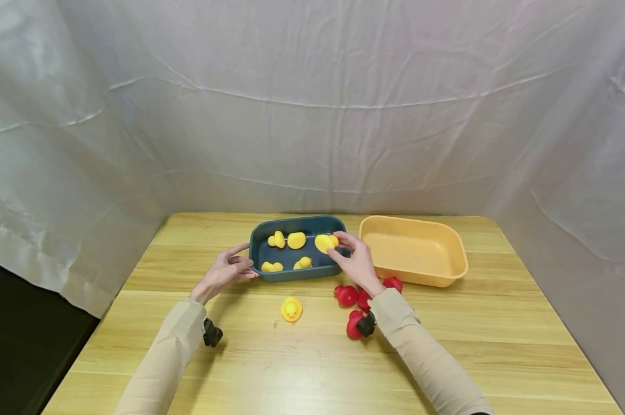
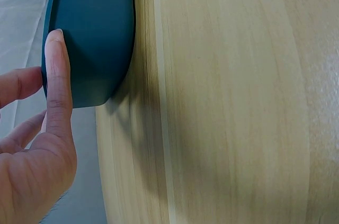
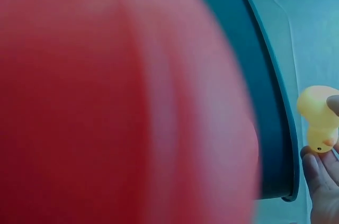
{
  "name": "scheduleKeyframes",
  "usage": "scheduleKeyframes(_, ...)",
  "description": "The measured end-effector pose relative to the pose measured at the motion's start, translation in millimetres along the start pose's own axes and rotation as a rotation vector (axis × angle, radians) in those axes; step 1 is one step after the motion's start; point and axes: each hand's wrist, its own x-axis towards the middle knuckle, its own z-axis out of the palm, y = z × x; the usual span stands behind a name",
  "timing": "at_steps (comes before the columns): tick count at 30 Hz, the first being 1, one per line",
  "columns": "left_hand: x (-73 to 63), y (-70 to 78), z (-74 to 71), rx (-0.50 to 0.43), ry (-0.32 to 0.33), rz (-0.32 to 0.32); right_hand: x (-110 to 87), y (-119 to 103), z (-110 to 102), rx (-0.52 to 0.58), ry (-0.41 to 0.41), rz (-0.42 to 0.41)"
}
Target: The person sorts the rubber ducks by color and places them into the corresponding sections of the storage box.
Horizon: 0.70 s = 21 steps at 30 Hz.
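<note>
My right hand (image 1: 356,260) pinches a yellow rubber duck (image 1: 325,244) over the right end of a dark blue bin (image 1: 291,276). In the right wrist view the duck (image 3: 317,108) sits between thumb and fingertips, above the bin's rim. Several other yellow ducks (image 1: 296,240) lie inside the bin. At its left end, my left hand (image 1: 228,270) grips the bin by the rim, as the left wrist view shows with the thumb (image 2: 57,75) against the wall. One yellow duck (image 1: 291,309) stands on the table in front of the bin.
Several red ducks (image 1: 345,295) lie under and beside my right wrist; one, blurred, fills much of the right wrist view. An orange-yellow bin (image 1: 413,248) stands right of the blue one. Pale cloth (image 1: 312,115) hangs behind the wooden table (image 1: 271,369).
</note>
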Motion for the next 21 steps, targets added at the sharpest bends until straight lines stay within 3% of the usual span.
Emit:
scheduleKeyframes(11, 0.3, 0.0, 0.0, -0.003, 0.000, 0.001, 1.7, 0.3, -2.6, -0.061, 0.068, -0.001)
scheduleKeyframes(21, 0.0, 0.4, -0.3, 0.006, -0.001, 0.001, 1.0, -1.8, -4.0, -0.079, 0.059, 0.010)
